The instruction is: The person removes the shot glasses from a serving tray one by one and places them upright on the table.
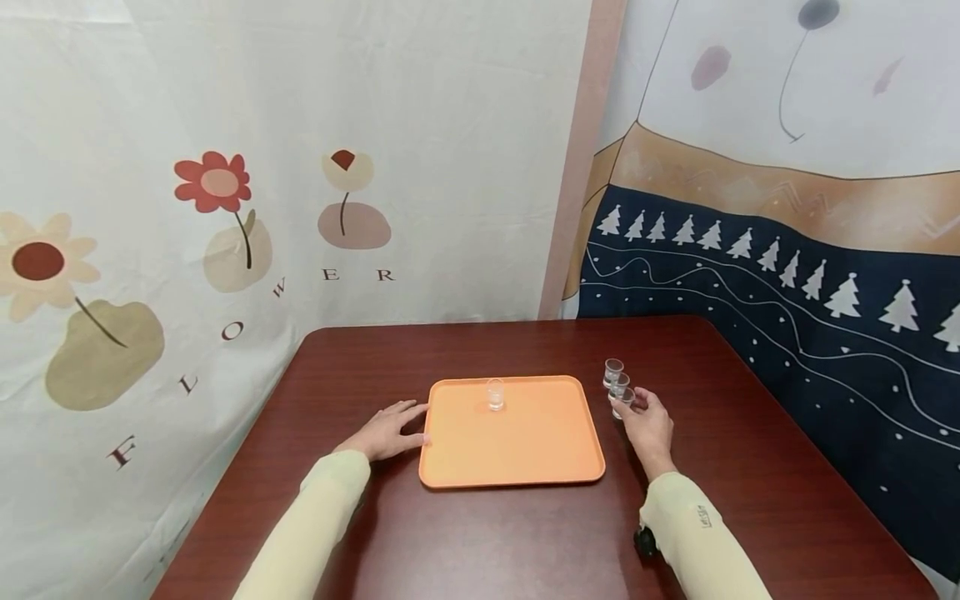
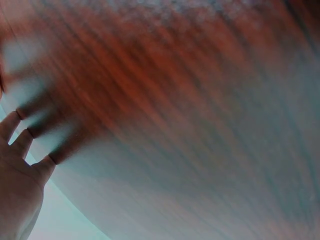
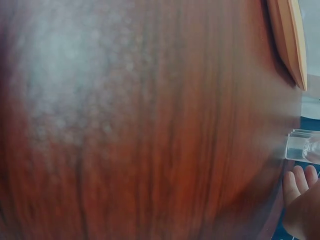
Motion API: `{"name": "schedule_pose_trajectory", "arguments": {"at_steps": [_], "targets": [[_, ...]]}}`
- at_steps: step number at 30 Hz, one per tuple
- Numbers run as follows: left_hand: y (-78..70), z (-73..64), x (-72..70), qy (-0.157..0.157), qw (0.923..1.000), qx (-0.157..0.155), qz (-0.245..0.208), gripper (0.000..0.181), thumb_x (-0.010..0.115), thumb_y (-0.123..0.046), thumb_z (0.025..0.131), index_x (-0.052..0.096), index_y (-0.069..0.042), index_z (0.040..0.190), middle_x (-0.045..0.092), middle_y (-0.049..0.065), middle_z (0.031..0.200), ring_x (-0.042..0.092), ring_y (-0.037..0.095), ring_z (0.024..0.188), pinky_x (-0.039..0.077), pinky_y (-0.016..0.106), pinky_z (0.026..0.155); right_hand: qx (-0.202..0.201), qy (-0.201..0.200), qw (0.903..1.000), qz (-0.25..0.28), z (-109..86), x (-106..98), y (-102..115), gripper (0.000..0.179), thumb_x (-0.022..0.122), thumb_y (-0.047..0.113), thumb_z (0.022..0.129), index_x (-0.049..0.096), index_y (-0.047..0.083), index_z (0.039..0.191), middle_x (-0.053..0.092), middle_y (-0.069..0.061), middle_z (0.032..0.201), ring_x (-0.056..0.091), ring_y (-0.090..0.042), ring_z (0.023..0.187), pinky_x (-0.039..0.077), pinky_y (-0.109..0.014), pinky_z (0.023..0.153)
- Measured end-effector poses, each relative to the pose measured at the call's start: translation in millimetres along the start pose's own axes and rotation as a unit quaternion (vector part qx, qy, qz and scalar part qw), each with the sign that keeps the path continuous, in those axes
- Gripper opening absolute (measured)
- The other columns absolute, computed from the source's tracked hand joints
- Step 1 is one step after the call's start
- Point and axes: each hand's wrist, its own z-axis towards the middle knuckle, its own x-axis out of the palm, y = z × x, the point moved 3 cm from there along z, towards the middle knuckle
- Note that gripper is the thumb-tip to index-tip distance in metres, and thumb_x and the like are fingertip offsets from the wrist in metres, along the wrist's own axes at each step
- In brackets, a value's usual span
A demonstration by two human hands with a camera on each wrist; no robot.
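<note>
An orange tray (image 1: 517, 450) lies on the table, and one small clear shot glass (image 1: 496, 395) stands on it near the far edge. My left hand (image 1: 386, 431) is at the tray's left edge, its fingers spread and fingertips touching the rim. In the left wrist view the left hand (image 2: 22, 175) shows only in part. Right of the tray, several clear shot glasses (image 1: 613, 372) stand in a short row. My right hand (image 1: 648, 425) pinches the nearest shot glass (image 1: 622, 405) between thumb and fingers. The right wrist view catches some fingers of that hand (image 3: 302, 200) below a glass (image 3: 299, 146).
The dark red-brown wooden table (image 1: 495, 542) has a glossy top. A white flower-printed cloth (image 1: 450, 167) hangs behind it, and a navy cloth with trees (image 1: 825, 358) hangs along the right side. A black object (image 1: 645, 542) sits under the right wrist.
</note>
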Motion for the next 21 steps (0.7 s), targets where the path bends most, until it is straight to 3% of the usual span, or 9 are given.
{"name": "schedule_pose_trajectory", "arguments": {"at_steps": [21], "targets": [[0.4, 2.0, 0.7, 0.001, 1.0000, 0.002, 0.001, 0.075, 0.065, -0.050, 0.093, 0.040, -0.013, 0.153, 0.032, 0.025, 0.155, 0.023, 0.047, 0.144, 0.015, 0.063, 0.115, -0.013, 0.002, 0.9999, 0.008, 15.2, -12, 30, 0.059, 0.072, 0.026, 0.093, 0.051, 0.000, 0.141, 0.056, -0.024, 0.135, 0.054, -0.038, 0.124, 0.042, -0.049, 0.105]]}}
